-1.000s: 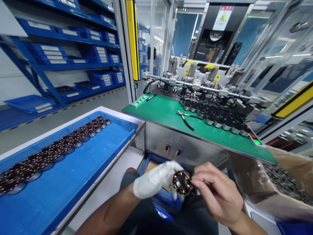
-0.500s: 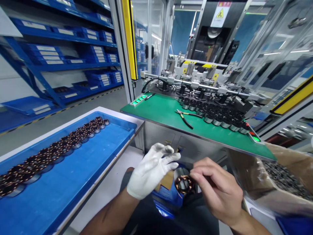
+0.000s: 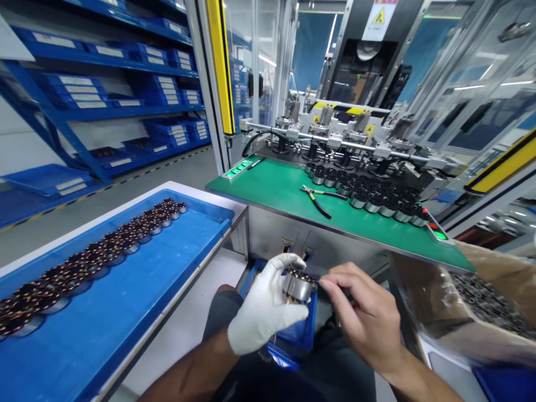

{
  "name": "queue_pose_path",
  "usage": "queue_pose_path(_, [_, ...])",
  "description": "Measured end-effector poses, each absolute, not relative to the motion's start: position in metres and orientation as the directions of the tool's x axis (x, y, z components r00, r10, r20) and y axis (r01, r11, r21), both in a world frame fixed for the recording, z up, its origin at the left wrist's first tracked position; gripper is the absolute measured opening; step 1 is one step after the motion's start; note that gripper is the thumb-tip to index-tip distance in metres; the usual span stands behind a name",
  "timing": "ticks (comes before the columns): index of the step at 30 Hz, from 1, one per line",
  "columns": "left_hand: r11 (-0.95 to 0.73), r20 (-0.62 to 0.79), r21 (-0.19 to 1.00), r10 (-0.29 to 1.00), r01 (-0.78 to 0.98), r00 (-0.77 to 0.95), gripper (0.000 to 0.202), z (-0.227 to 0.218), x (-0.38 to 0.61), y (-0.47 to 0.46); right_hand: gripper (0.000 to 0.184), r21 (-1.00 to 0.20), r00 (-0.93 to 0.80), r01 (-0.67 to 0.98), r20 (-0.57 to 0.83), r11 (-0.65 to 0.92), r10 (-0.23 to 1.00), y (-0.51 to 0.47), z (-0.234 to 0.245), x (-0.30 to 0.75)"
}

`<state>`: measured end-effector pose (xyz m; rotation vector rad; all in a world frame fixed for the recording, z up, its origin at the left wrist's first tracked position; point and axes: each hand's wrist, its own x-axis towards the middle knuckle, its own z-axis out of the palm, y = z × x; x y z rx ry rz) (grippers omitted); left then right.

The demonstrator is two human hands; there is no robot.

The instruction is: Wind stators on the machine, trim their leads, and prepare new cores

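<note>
My left hand, in a white glove, curls round a wound motor stator, fingers over its far side and thumb below. Copper windings show on the stator's top, and its side is a bare silvery metal ring. Just right of it, my bare right hand pinches thumb and forefinger together at what looks like a thin copper wire coming off the stator. The fingertips mostly hide this wire. Both hands are over my lap, in front of the green bench.
At left, a blue tray holds rows of wound stators. On the green bench top lie cutting pliers and many black-topped stators, before a machine fixture. A carton of small metal parts stands at right.
My left hand has gone from open beside the stator to closed round it. The stator has risen and turned windings-up. My right hand keeps its pinch and has shifted slightly left.
</note>
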<state>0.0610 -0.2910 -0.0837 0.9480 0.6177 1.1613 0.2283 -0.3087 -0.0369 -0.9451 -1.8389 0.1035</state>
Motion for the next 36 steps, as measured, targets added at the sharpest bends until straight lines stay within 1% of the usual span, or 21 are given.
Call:
queue_pose_path(2, [-0.029, 0.137, 0.931, 0.952, -0.363, 0.275, 0.064, -0.086, 0.057, -0.293, 0.013, -0.512, -0.147, 0.526, 0.732, 0.680, 0.665, -0.307, -0.036, 0.226])
queue_pose_path(4, [-0.106, 0.175, 0.972, 0.922, -0.212, 0.345, 0.066, -0.085, 0.051, -0.295, 0.015, -0.542, -0.157, 0.487, 0.717, 0.685, 0.679, -0.305, -0.035, 0.225])
queue_pose_path(6, [-0.209, 0.198, 0.978, 0.869, -0.026, 0.453, 0.063, -0.078, 0.045, -0.295, 0.015, -0.560, -0.183, 0.445, 0.707, 0.699, 0.683, -0.305, -0.035, 0.224])
queue_pose_path(8, [-0.375, 0.246, 0.917, 0.800, 0.135, 0.547, 0.051, -0.067, 0.040, -0.293, 0.014, -0.558, -0.205, 0.424, 0.708, 0.713, 0.676, -0.306, -0.035, 0.225])
queue_pose_path(10, [-0.515, 0.297, 0.831, 0.729, 0.209, 0.616, 0.030, -0.056, 0.037, -0.291, 0.012, -0.543, -0.232, 0.425, 0.708, 0.724, 0.667, -0.307, -0.036, 0.226])
queue_pose_path(12, [-0.574, 0.305, 0.784, 0.689, 0.238, 0.657, 0.013, -0.049, 0.037, -0.289, 0.012, -0.532, -0.256, 0.423, 0.706, 0.734, 0.660, -0.307, -0.034, 0.227])
queue_pose_path(14, [-0.578, 0.316, 0.775, 0.705, 0.256, 0.635, 0.007, -0.048, 0.038, -0.289, 0.012, -0.544, -0.274, 0.402, 0.697, 0.737, 0.663, -0.307, -0.032, 0.228])
queue_pose_path(16, [-0.511, 0.318, 0.826, 0.771, 0.237, 0.551, 0.012, -0.054, 0.041, -0.291, 0.012, -0.571, -0.266, 0.381, 0.686, 0.728, 0.677, -0.307, -0.031, 0.229])
queue_pose_path(17, [-0.457, 0.310, 0.868, 0.805, 0.196, 0.506, 0.016, -0.058, 0.042, -0.293, 0.012, -0.584, -0.259, 0.375, 0.680, 0.720, 0.686, -0.307, -0.031, 0.229])
queue_pose_path(19, [-0.349, 0.286, 0.934, 0.855, 0.072, 0.433, 0.024, -0.069, 0.045, -0.297, 0.013, -0.586, -0.245, 0.376, 0.684, 0.717, 0.687, -0.309, -0.032, 0.228])
queue_pose_path(21, [-0.308, 0.297, 0.951, 0.875, -0.035, 0.382, 0.029, -0.080, 0.047, -0.300, 0.013, -0.562, -0.236, 0.388, 0.705, 0.730, 0.669, -0.313, -0.035, 0.225])
queue_pose_path(22, [-0.329, 0.328, 0.943, 0.875, -0.058, 0.356, 0.030, -0.085, 0.046, -0.301, 0.013, -0.549, -0.231, 0.397, 0.716, 0.736, 0.659, -0.316, -0.036, 0.224])
queue_pose_path(24, [-0.441, 0.422, 0.897, 0.845, -0.018, 0.329, 0.030, -0.092, 0.044, -0.300, 0.014, -0.533, -0.230, 0.404, 0.727, 0.743, 0.647, -0.318, -0.034, 0.223])
queue_pose_path(26, [-0.590, 0.537, 0.804, 0.773, 0.071, 0.336, 0.040, -0.094, 0.040, -0.298, 0.013, -0.535, -0.264, 0.381, 0.719, 0.754, 0.643, -0.311, -0.027, 0.226])
queue_pose_path(28, [-0.696, 0.626, 0.701, 0.705, 0.156, 0.331, 0.052, -0.093, 0.036, -0.296, 0.007, -0.524, -0.266, 0.400, 0.719, 0.752, 0.642, -0.289, -0.014, 0.234])
queue_pose_path(29, [-0.723, 0.656, 0.665, 0.685, 0.187, 0.316, 0.056, -0.092, 0.035, -0.295, 0.008, -0.496, -0.260, 0.471, 0.712, 0.729, 0.652, -0.272, -0.008, 0.239])
queue_pose_path(30, [-0.735, 0.675, 0.644, 0.676, 0.210, 0.295, 0.058, -0.092, 0.034, -0.295, 0.017, -0.460, -0.233, 0.565, 0.707, 0.685, 0.668, -0.252, -0.003, 0.244])
queue_pose_path(31, [-0.735, 0.684, 0.640, 0.678, 0.226, 0.269, 0.059, -0.092, 0.033, -0.295, 0.025, -0.392, -0.226, 0.693, 0.678, 0.605, 0.699, -0.229, 0.001, 0.248])
queue_pose_path(32, [-0.724, 0.681, 0.649, 0.690, 0.232, 0.245, 0.059, -0.093, 0.033, -0.296, 0.034, -0.268, -0.256, 0.829, 0.599, 0.492, 0.758, -0.205, 0.002, 0.252])
queue_pose_path(33, [-0.709, 0.674, 0.669, 0.705, 0.224, 0.219, 0.058, -0.094, 0.032, -0.296, 0.039, -0.219, -0.277, 0.864, 0.547, 0.454, 0.790, -0.182, 0.000, 0.256])
queue_pose_path(36, [-0.640, 0.622, 0.748, 0.768, 0.173, 0.150, 0.050, -0.100, 0.032, -0.299, 0.040, -0.111, -0.319, 0.910, 0.430, 0.400, 0.845, -0.130, -0.016, 0.261])
